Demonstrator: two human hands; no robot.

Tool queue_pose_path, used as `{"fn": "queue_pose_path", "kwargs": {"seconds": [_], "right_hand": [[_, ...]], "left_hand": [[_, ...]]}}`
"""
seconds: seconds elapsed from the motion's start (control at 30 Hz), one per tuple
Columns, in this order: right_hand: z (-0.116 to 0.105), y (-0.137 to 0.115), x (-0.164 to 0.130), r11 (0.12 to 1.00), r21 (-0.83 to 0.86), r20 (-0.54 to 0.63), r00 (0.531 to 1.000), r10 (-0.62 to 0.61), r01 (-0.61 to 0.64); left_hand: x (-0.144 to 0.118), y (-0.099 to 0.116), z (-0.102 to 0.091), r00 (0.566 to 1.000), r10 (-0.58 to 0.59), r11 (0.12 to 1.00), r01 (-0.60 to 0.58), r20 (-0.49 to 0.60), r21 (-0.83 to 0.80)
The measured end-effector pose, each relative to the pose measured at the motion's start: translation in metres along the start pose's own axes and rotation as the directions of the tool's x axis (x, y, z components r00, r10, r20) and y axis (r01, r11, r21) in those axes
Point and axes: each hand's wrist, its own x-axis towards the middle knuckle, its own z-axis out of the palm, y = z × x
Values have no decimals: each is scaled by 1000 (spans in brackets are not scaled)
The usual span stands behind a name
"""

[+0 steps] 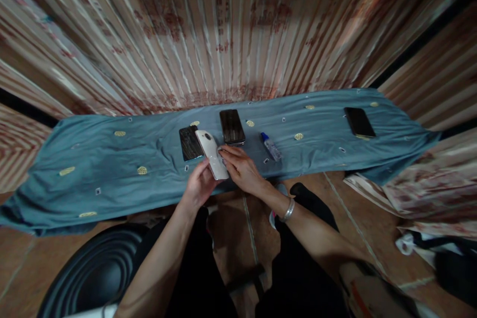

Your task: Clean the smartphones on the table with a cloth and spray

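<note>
My left hand [198, 186] holds a white phone [211, 153] by its lower end, back side up, with the round camera at the top. My right hand [241, 169] rests its fingertips on the phone's right edge; a metal bangle [288, 210] sits on that wrist. Both hands hover over the near edge of a blue-grey cloth [112, 159] with yellow embroidered spots.
On the cloth lie a dark phone [231, 126] just beyond my hands, a dark cracked panel [190, 143] to its left, a small clear bottle with a blue cap [271, 147], and another black phone [359, 122] far right. A corrugated metal wall [238, 30] stands behind. A black stool [93, 273] sits lower left.
</note>
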Motion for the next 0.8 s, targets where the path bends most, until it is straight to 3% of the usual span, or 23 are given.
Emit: {"fn": "queue_pose_path", "kwargs": {"seconds": [0.23, 0.43, 0.6, 0.8], "right_hand": [[-4, 12, 5, 994, 33, -49, 993, 105, -103], [-7, 29, 11, 976, 89, -164, 963, 212, -200], [-11, 27, 12, 984, 62, -199, 963, 179, -170], [-18, 12, 12, 996, 21, -159, 983, 91, -89]], "left_hand": [[-3, -14, 6, 997, -64, 998, 64, 39, 22], [-7, -28, 7, 977, -165, 986, 160, 134, 51], [-6, -34, 5, 962, -206, 977, 194, 178, 83], [-5, -36, 6, 971, -206, 977, 199, 121, 71]]}}
